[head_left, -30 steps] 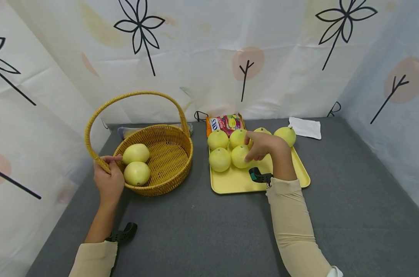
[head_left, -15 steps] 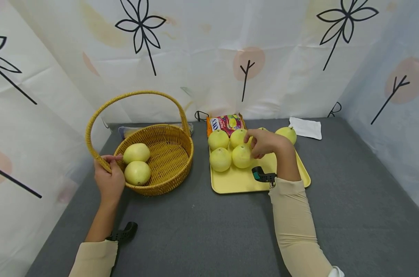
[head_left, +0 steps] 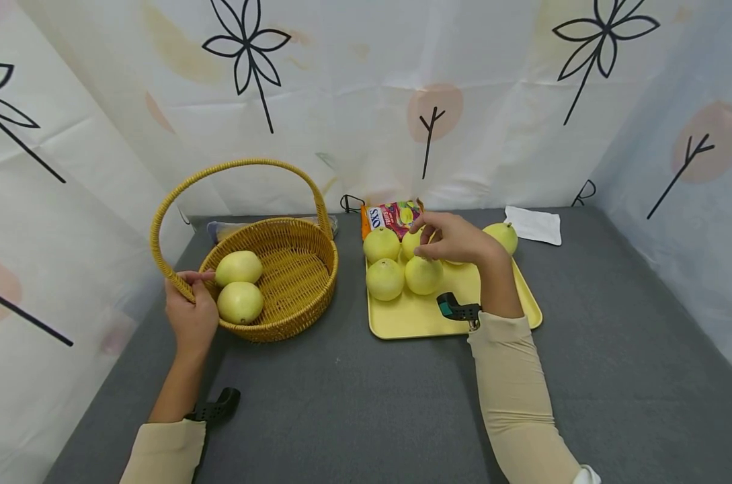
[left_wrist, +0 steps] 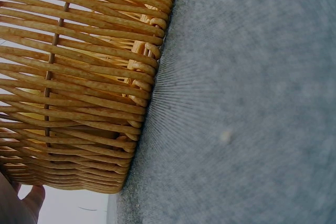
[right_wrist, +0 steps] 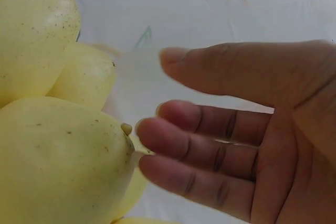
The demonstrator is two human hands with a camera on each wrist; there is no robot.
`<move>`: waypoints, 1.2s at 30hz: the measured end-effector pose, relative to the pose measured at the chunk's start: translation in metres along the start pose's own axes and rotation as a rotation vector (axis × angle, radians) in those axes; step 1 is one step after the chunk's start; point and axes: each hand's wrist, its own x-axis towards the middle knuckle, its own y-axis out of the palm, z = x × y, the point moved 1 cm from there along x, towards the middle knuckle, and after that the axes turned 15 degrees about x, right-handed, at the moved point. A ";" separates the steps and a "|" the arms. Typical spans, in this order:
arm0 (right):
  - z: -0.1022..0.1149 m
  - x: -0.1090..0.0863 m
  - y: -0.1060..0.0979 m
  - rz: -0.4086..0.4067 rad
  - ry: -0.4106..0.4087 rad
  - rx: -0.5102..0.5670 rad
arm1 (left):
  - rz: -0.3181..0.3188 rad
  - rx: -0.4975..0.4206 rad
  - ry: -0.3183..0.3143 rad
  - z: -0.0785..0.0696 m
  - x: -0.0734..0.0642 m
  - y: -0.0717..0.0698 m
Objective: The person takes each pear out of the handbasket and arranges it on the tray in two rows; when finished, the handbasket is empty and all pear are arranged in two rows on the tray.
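A yellow wicker basket with a tall arched handle stands on the left. My left hand grips it where the handle meets the left rim. Two pale yellow-green pears lie inside, close to that hand. On the right, a yellow tray bears several more pears. My right hand hovers over the tray's far half with nothing in it, hiding part of the fruit. In the right wrist view, its thumb and loosely bent fingers are apart, fingertips beside a stemmed pear.
An orange and red snack packet lies behind the tray. A white cloth or tissue is at the back right. Something in clear wrapping shows behind the basket. Patterned white curtains enclose the grey table.
My right hand has shifted up and slightly left from beside the tray's pears, its fingers rising above them. The left hand and the basket have stayed in place.
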 end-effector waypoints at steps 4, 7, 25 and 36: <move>0.005 0.004 0.005 -0.034 -0.068 0.047 | -0.007 -0.003 0.002 0.008 0.002 0.002; 0.010 0.009 0.011 -0.044 -0.113 0.084 | -0.011 -0.009 -0.003 0.007 0.002 0.001; 0.033 0.047 0.071 0.028 -0.340 0.138 | -0.006 0.001 -0.007 0.002 0.001 0.000; 0.049 0.070 0.110 0.117 -0.443 -0.059 | 0.007 -0.012 0.012 -0.022 -0.006 -0.007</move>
